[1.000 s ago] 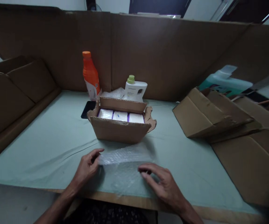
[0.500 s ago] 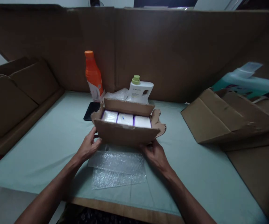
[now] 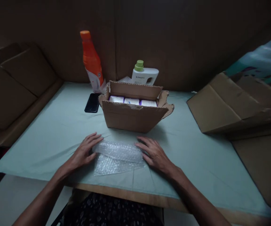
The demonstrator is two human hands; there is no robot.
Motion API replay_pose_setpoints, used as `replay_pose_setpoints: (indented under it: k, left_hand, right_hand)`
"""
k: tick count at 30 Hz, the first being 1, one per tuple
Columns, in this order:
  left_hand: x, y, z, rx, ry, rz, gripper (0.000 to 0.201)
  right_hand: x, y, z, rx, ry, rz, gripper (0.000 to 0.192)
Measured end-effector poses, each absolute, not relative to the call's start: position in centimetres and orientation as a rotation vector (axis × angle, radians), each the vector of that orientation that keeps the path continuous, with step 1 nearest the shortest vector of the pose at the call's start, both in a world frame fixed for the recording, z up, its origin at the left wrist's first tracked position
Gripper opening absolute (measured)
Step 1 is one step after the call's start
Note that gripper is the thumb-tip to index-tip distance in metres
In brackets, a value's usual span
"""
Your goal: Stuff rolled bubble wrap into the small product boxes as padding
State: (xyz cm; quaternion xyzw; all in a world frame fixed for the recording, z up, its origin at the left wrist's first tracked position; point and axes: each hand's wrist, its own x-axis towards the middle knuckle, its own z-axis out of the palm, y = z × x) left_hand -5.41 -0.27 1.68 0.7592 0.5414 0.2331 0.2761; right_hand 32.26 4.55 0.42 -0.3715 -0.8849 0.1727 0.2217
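Note:
A folded sheet of clear bubble wrap (image 3: 118, 156) lies near the front edge of the pale green table (image 3: 50, 131). My left hand (image 3: 83, 153) rests flat at its left end, fingers spread and touching it. At the sheet's right end my right hand (image 3: 154, 154) lies flat too, fingertips on the wrap. Just beyond the hands stands an open cardboard box (image 3: 132, 114) holding three white packs with purple edges (image 3: 132, 101).
An orange bottle (image 3: 91, 61) and a white jug with a green cap (image 3: 144, 73) stand behind the box by the cardboard back wall. A black phone (image 3: 92, 102) lies left of the box. Flattened cartons (image 3: 231, 103) fill the right side; cardboard dividers (image 3: 10, 91) line the left.
My hands held the bubble wrap, then gripped the box's front corners and pushed it farther back. Now both have let go of the box and lie on the wrap.

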Motion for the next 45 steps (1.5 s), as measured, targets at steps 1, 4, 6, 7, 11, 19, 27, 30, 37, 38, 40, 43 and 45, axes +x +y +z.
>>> replay_pose_setpoints:
  k: [1, 4, 6, 7, 11, 19, 27, 30, 37, 38, 40, 43, 45]
  left_hand:
    - [-4.3, 0.2, 2.0, 2.011, 1.472, 0.661, 0.037]
    - [-1.6, 1.7, 3.5, 1.809, 1.540, 0.780, 0.036]
    - [-0.8, 2.6, 4.0, 1.685, 1.556, 0.798, 0.051]
    - [-0.6, 3.0, 4.0, 1.650, 1.557, 0.791, 0.057]
    - [-0.5, 4.4, 2.1, 1.653, 1.574, 0.786, 0.066]
    - [-0.2, 5.1, 0.8, 1.708, 1.447, 0.779, 0.064]
    - [0.6, 5.1, 0.2, 1.777, 1.549, 0.735, 0.064]
    - [0.3, 4.6, 0.0, 1.801, 1.603, 0.699, 0.067]
    - [-1.3, 3.5, 1.1, 1.906, 1.753, 0.751, 0.065]
    - [-1.2, 3.9, 1.4, 1.898, 1.779, 0.823, 0.067]
    - [-0.5, 5.3, 2.0, 1.877, 1.765, 0.959, 0.073]
    - [1.2, 8.1, 2.7, 1.791, 1.651, 1.062, 0.071]
    - [2.1, 9.8, 3.0, 1.725, 1.622, 1.070, 0.066]
  right_hand:
    - [31.5, 4.8, 0.5, -1.010, -2.388, 0.553, 0.035]
    - [30.5, 5.0, 1.3, -1.083, -2.127, 0.840, 0.024]
    - [31.0, 4.6, 1.8, -1.258, -1.992, 0.975, 0.032]
    - [31.4, 4.2, 1.8, -1.363, -1.953, 0.979, 0.035]
    - [33.7, 2.0, 1.8, -1.609, -1.916, 0.695, 0.026]
    - [32.6, 2.0, 5.2, -1.289, -2.113, 0.418, 0.041]
    - [25.5, 5.9, 4.7, -1.147, -2.615, 0.307, 0.036]
    - [26.5, 2.2, 6.1, -0.948, -2.689, 0.536, 0.019]
    - [32.3, -0.8, 6.6, -1.303, -2.217, 0.751, 0.033]
    - [32.7, 0.3, 5.7, -1.420, -2.105, 0.706, 0.035]
    - [32.7, 3.4, 4.0, -1.552, -1.930, 0.649, 0.044]
    - [31.5, 8.2, 2.5, -1.571, -1.812, 0.633, 0.046]
    - [30.8, 10.7, 2.2, -1.564, -1.787, 0.633, 0.039]
